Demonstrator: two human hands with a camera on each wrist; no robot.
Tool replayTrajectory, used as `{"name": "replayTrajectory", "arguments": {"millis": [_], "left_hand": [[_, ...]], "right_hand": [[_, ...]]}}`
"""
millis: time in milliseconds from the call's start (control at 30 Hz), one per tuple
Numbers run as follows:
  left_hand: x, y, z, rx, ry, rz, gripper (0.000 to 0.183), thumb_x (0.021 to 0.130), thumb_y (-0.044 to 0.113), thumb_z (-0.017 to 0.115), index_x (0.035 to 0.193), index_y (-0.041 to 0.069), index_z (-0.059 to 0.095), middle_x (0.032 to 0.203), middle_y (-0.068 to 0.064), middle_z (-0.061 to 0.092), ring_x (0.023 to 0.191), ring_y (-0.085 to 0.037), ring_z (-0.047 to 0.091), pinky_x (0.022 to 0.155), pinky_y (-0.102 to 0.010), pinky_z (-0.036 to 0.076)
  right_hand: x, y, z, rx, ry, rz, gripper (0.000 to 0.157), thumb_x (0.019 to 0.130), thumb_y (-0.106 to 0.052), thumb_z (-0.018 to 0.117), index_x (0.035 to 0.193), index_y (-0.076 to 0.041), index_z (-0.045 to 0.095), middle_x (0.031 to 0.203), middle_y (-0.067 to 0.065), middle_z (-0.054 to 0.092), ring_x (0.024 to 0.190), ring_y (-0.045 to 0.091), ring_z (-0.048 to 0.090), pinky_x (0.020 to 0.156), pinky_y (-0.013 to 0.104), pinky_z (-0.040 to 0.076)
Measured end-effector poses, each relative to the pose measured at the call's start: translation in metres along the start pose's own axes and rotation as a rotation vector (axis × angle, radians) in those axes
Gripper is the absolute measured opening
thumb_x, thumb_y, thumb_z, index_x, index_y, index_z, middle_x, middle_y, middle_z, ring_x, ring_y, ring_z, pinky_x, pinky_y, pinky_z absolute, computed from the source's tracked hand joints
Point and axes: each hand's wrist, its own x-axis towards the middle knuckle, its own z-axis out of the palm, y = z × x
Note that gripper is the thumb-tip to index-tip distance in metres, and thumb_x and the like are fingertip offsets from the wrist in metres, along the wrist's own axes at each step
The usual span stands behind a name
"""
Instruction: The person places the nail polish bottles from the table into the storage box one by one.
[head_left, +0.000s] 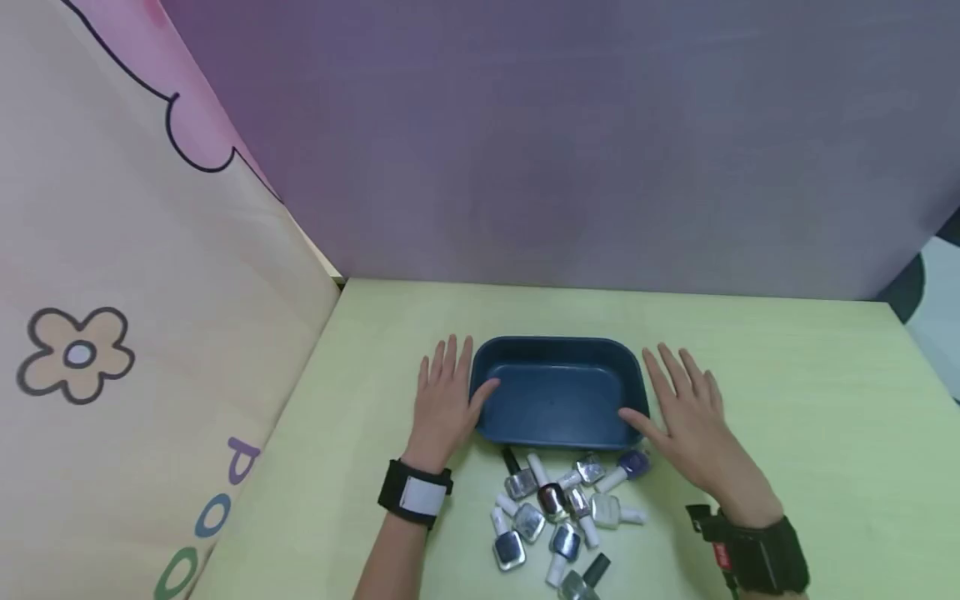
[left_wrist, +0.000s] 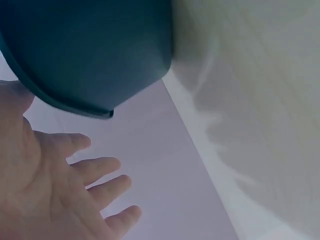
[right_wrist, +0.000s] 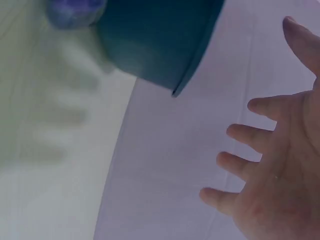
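The 2 hands flank the blue tray point(head_left: 558, 408), fingers straight and spread wide, neither gripping anything: the left hand point(head_left: 442, 404) beside the tray's left end, thumb over its rim, the right hand point(head_left: 690, 425) beside its right end, thumb at the near corner. Whether either thumb touches, I cannot tell. To steady the tray well, the 2 palms would best press its end walls evenly, so it neither skews nor slides into the small capped bottles point(head_left: 552, 502) lying just on its near side. Pale yellow-green desk point(head_left: 817, 417) surrounds the tray; beyond it rises a purple backdrop point(head_left: 570, 150), and to its left a pale sheet point(head_left: 187, 292) bears a flower point(head_left: 78, 354).
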Motion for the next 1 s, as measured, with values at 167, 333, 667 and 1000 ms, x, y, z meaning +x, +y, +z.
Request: {"name": "replayTrajectory", "arguments": {"millis": [167, 333, 667, 1000], "left_hand": [[0.012, 0.004, -0.002, -0.072, 0.002, -0.002, 0.074, 0.092, 0.061, 0.027, 0.148, 0.013, 0.015, 0.15, -0.015, 0.024, 0.137, -0.031, 0.023, 0.109, -0.044, 0.015], [0.021, 0.006, -0.003, -0.159, -0.013, -0.052, 0.073, 0.093, 0.056, 0.033, 0.147, 0.01, 0.017, 0.148, -0.014, 0.03, 0.131, -0.029, 0.035, 0.103, -0.041, 0.029], [0.02, -0.001, 0.0, -0.241, -0.071, -0.204, 0.069, 0.092, 0.05, 0.041, 0.146, 0.012, 0.021, 0.139, -0.014, 0.042, 0.117, -0.029, 0.05, 0.088, -0.042, 0.042], [0.011, -0.009, 0.001, -0.25, -0.043, -0.281, 0.052, 0.094, 0.034, 0.045, 0.141, 0.015, 0.034, 0.125, -0.013, 0.055, 0.088, -0.027, 0.061, 0.067, -0.04, 0.047]], "right_hand": [[-0.002, -0.007, -0.005, 0.027, 0.062, -0.088, 0.082, 0.085, -0.048, 0.056, 0.149, -0.018, 0.012, 0.151, 0.017, 0.017, 0.133, 0.042, 0.019, 0.101, 0.058, 0.015], [-0.008, -0.014, -0.01, 0.03, 0.091, -0.147, 0.071, 0.083, -0.037, 0.063, 0.142, -0.012, 0.032, 0.136, 0.015, 0.039, 0.12, 0.035, 0.036, 0.095, 0.053, 0.029], [-0.014, -0.026, -0.005, 0.047, -0.019, -0.262, 0.026, 0.076, -0.02, 0.07, 0.1, -0.013, 0.063, 0.09, -0.008, 0.057, 0.082, 0.008, 0.054, 0.073, 0.029, 0.046], [-0.013, -0.035, 0.019, 0.127, -0.273, -0.259, 0.018, 0.081, -0.014, 0.062, 0.099, -0.016, 0.067, 0.06, -0.019, 0.04, 0.053, -0.002, 0.034, 0.052, 0.021, 0.036]]}}
